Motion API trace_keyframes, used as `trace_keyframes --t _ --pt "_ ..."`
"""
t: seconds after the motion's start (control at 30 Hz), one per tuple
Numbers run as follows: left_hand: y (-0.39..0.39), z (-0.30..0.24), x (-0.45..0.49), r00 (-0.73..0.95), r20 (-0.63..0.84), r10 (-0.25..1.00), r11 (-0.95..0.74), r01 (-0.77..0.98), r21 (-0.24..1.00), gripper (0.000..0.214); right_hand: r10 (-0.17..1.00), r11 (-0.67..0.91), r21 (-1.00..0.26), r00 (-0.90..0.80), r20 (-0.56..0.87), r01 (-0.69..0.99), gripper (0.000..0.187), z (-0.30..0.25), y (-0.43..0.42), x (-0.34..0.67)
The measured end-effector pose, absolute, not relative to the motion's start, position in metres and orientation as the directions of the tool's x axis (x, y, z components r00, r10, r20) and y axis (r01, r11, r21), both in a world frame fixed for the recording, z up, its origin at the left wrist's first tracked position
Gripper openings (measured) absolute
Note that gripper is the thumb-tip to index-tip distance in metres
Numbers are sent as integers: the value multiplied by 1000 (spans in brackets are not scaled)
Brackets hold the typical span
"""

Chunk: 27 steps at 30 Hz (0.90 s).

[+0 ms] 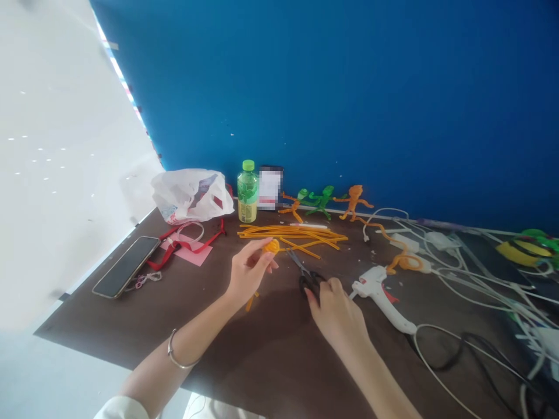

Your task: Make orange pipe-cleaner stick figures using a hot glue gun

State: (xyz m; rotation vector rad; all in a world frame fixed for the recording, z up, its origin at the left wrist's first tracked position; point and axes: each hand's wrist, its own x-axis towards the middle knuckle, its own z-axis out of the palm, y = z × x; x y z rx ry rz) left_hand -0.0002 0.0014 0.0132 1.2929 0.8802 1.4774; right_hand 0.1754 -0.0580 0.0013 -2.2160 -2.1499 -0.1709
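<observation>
Between the thumb and fingers of my left hand [248,273] is a small orange ball-like coil [271,247], seemingly wound from pipe cleaner. My right hand [336,308] grips the black handles of a pair of scissors [304,269], whose blades point away from me toward the coil without touching it. Just beyond both hands lies a loose bundle of orange pipe cleaners [297,234]. A short orange piece [251,302] is on the table under my left wrist. Figures bent from pipe cleaner, one green [324,199] and one orange [354,202], stand by the blue wall.
A white glue gun [384,297] lies right of my right hand, with tangled white cables [476,279] beyond it. At the back are a green-capped bottle [248,192] and a white plastic bag [187,195]. A phone [126,267] rests on the left, near a red ribbon [196,250].
</observation>
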Motion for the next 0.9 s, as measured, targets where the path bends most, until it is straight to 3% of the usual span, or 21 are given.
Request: trace_keyframes --t 0.2,0.5,0.73,0.8,0.9 --pt "2 14 0 -15 282 959 -279 -212 937 28 991 -67 104 54 125 992 31 -10 -57 157" --pt "3 12 -1 -2 317 949 -310 -202 929 28 992 -87 -49 82 -96 995 15 4 -54 167" --pt "1 12 0 3 396 918 -390 -166 906 25 985 -25 41 31 -172 999 11 16 -79 177" --pt "1 11 0 -2 418 908 -413 -166 896 24 981 -64 -61 52 -186 996 10 15 -91 190" --pt "2 9 1 -8 481 876 -476 -167 864 24 989 -27 -388 -33 -147 921 10 13 -108 211"
